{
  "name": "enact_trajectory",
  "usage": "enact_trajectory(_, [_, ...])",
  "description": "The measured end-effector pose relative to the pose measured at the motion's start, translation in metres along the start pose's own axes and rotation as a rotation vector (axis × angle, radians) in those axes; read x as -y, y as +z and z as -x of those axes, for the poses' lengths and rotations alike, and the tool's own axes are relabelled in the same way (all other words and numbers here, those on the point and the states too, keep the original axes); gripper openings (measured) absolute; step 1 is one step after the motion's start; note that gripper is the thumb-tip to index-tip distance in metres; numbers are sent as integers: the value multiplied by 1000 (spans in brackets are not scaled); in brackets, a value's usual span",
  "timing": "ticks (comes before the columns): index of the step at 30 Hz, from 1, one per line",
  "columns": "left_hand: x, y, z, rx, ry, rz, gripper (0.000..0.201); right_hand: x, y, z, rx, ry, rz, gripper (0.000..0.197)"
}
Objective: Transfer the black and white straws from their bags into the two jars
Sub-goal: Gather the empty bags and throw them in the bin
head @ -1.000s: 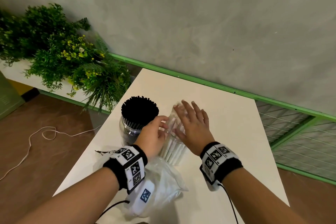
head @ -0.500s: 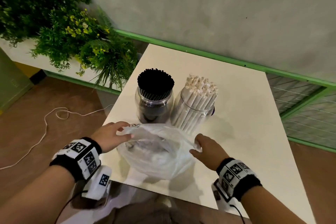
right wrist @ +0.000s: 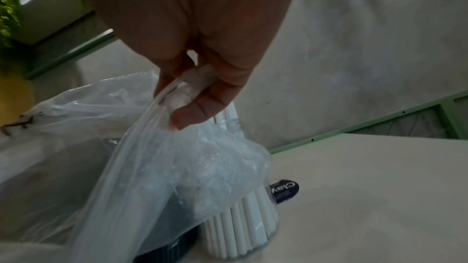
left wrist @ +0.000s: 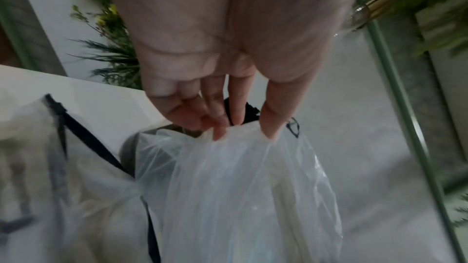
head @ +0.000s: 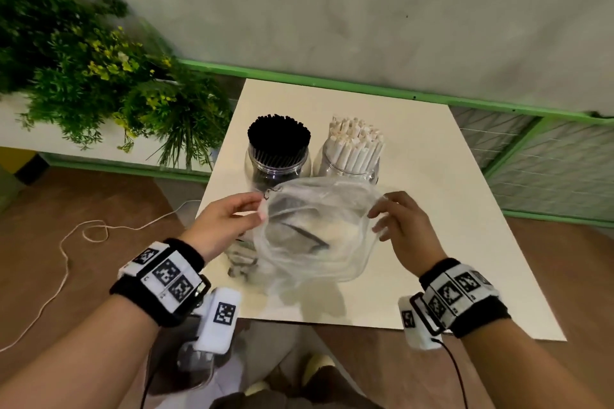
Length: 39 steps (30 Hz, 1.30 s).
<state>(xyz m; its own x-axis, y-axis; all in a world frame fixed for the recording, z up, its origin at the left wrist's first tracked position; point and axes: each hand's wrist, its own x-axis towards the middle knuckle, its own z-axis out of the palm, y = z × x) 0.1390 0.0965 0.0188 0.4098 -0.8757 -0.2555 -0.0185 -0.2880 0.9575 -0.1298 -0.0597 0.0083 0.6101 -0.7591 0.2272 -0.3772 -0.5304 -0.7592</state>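
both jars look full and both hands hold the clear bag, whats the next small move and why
Probably set the clear bag down, clear of the jars. The left hand and right hand pinch its rim, it looks nearly empty, and the black straws and white straws already stand in their jars.

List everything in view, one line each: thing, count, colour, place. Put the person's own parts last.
black straws: one bundle, black, upright in the left jar
white straws: one bundle, white, upright in the right jar
jars: two, clear, side by side at mid-table
plastic bag: one, clear, held up in front of the jars
table: one, cream, against the wall
plants: a cluster, green with yellow flowers, left of the table
cord: one, white, on the brown floor at left
wall: grey, with a green rail along its base
wristbands: two, black with white marker tags, on the wrists
left hand: pinches the bag's left edge
right hand: pinches the bag's right edge
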Motion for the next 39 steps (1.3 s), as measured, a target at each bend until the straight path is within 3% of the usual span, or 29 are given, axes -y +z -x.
enact_trajectory(3, [-11, 16, 3, -46, 145, -171, 22, 6, -12, 2, -5, -87, 198, 50])
enact_trajectory(6, [-23, 16, -3, -285, 261, -482, 23, 9, -33, -3, 38, -71, 588, 42])
enact_trajectory(9, [-38, 8, -13, -349, 254, -779, 36, 12, -56, -9, 111, -24, 796, 43])
enact_trajectory(11, [-48, 8, -15, -281, 181, -858, 31, 11, -71, -16, 137, -12, 703, 42])
enact_trajectory(13, [-59, 10, -15, -206, 101, -787, 16, 7, -86, -23, 99, 10, 498, 42])
enact_trajectory(17, [-80, 22, -7, -10, -56, -337, 14, -15, -102, -27, 21, 57, 375, 38])
enact_trajectory(19, [-88, 36, -3, -14, -51, -239, 10, -10, -97, -26, -88, 24, 447, 15])
enact_trajectory(20, [-93, 45, -2, -35, -39, -213, 9, 3, -92, -24, -155, -23, 448, 16])
enact_trajectory(21, [-96, 55, -1, -56, -20, -182, 8, 19, -85, -23, -182, -122, 389, 31])
enact_trajectory(23, [-107, 78, 3, -72, 14, -119, 9, 61, -69, -18, -71, -356, 253, 59])
enact_trajectory(25, [-124, 99, 10, -42, 42, -8, 8, 87, -51, -18, 61, -516, 327, 75])
enact_trajectory(28, [-137, 112, 16, 34, 122, 170, 8, 90, -50, -36, 14, -550, 340, 53])
enact_trajectory(29, [-135, 110, 16, 29, 191, 145, 14, 86, -57, -42, -33, -551, 276, 43])
enact_trajectory(32, [-120, 102, 19, 74, 351, -301, 73, 78, -80, -54, -102, -522, 92, 28])
enact_trajectory(33, [-114, 102, 20, 92, 371, -427, 75, 78, -86, -55, -106, -506, 60, 22])
enact_trajectory(34, [-112, 105, 22, 76, 386, -478, 60, 77, -90, -55, -103, -486, 42, 17])
enact_trajectory(36, [-109, 108, 20, -24, 447, -485, 11, 75, -95, -54, -80, -448, 13, 5])
enact_trajectory(39, [-105, 94, 12, -123, 455, -548, 25, 70, -107, -51, -67, -334, -255, 11])
